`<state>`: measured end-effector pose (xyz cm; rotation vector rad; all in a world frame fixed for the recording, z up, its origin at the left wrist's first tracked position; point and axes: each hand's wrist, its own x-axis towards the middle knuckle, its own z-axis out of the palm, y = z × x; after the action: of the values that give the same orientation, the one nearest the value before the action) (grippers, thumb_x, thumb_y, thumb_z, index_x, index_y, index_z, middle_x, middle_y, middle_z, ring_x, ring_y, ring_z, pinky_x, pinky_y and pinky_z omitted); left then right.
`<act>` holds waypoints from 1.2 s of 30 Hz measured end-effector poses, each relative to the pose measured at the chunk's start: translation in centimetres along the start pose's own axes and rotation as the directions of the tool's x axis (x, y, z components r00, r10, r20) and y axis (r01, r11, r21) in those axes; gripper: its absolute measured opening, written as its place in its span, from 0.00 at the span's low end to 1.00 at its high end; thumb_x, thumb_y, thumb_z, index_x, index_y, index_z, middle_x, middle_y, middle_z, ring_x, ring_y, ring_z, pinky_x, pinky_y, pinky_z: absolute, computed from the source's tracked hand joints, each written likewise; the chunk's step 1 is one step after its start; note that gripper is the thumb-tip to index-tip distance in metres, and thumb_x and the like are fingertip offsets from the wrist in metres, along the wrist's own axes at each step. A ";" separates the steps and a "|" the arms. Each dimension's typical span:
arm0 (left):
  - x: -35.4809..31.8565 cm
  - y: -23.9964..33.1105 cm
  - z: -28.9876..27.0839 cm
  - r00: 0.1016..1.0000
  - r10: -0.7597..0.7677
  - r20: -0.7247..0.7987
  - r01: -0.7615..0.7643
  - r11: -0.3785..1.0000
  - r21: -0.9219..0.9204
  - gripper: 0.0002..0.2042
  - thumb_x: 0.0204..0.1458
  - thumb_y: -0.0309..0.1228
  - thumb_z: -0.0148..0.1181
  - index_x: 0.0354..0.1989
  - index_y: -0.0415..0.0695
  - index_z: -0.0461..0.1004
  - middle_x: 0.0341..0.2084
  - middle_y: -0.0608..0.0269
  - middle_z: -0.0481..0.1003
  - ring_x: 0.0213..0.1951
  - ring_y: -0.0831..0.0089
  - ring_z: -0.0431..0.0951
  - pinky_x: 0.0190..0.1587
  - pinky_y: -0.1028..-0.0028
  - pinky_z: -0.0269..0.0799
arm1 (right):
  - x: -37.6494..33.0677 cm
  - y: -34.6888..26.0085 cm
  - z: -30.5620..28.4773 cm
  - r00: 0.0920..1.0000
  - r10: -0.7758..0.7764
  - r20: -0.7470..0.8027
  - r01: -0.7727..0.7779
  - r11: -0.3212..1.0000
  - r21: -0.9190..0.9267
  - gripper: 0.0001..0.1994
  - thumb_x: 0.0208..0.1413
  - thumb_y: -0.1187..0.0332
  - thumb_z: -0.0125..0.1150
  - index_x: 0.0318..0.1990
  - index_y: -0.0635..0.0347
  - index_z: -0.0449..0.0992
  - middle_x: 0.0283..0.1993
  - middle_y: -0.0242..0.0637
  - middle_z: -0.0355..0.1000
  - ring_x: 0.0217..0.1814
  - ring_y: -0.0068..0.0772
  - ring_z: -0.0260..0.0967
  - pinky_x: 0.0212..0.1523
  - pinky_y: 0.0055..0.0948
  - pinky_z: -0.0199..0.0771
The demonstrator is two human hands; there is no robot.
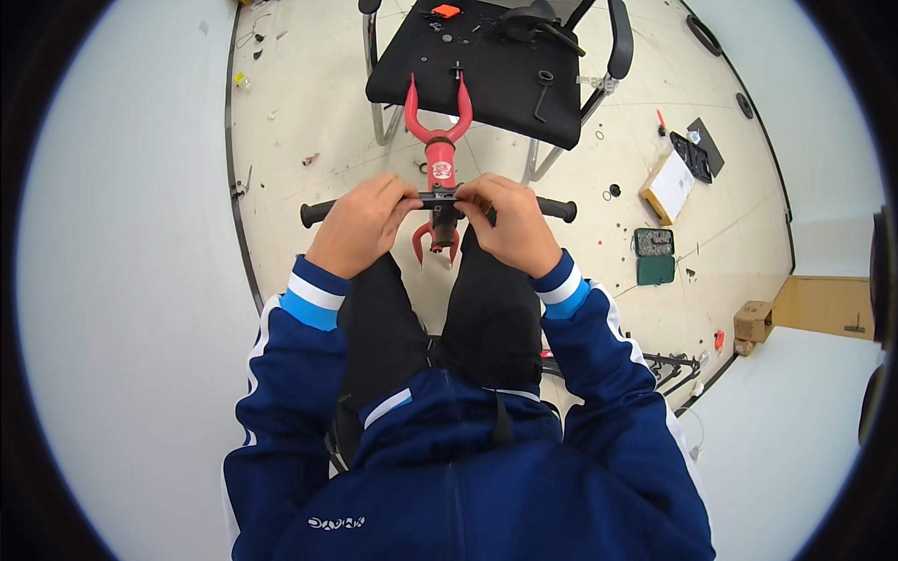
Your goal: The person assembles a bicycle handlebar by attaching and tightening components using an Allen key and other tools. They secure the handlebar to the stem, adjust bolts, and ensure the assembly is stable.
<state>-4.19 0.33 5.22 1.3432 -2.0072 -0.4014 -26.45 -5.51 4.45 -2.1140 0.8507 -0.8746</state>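
Left hand (360,224) and right hand (510,224) each with grip closed around black handlebar (436,199), either side of red fork (439,140), above lap, black chair (491,65) just ahead

Looks like a makeshift assembly workshop, not a proper bench setup. Past the fingers (412,198), a black chair (496,75) doubles as a parts tray: washers, bolts, a black wrench (543,93) on its seat. Pale floor (309,103) scattered with small hardware and offcuts. Right of the fingers, an open green bit case (654,255), a white carton (670,185), a small cardboard box (753,321). Plain white walls all round.
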 end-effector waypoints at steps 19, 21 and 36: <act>-1.4 2.1 -2.1 0.995 -0.090 -0.042 0.091 0.996 0.020 0.04 0.56 0.23 0.62 0.37 0.37 0.74 0.29 0.54 0.72 0.29 0.54 0.74 0.32 0.66 0.69 | 1.7 -1.5 0.2 0.991 0.002 0.131 -0.003 1.000 0.010 0.06 0.51 0.79 0.65 0.37 0.69 0.80 0.31 0.45 0.76 0.29 0.40 0.75 0.33 0.31 0.75; -1.9 2.3 -1.8 0.992 -0.107 -0.070 0.108 0.994 0.010 0.04 0.56 0.23 0.63 0.36 0.37 0.74 0.29 0.53 0.72 0.28 0.55 0.74 0.31 0.66 0.69 | 1.8 -1.3 0.1 0.987 0.006 0.162 -0.010 1.000 0.023 0.06 0.52 0.78 0.64 0.37 0.68 0.80 0.32 0.46 0.77 0.30 0.43 0.76 0.35 0.33 0.76; -1.7 1.1 -2.8 0.995 0.028 -0.100 -0.003 0.971 0.240 0.06 0.47 0.25 0.68 0.34 0.42 0.81 0.25 0.57 0.75 0.31 0.54 0.77 0.36 0.63 0.73 | 2.7 -0.9 -0.3 0.964 -0.105 0.243 0.126 0.989 -0.074 0.04 0.49 0.77 0.65 0.33 0.68 0.79 0.29 0.46 0.75 0.29 0.48 0.74 0.33 0.36 0.75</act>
<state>-2.66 2.64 7.30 1.4602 -2.0273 -0.0809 -24.87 -7.15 6.19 -2.3101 0.6570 -0.6322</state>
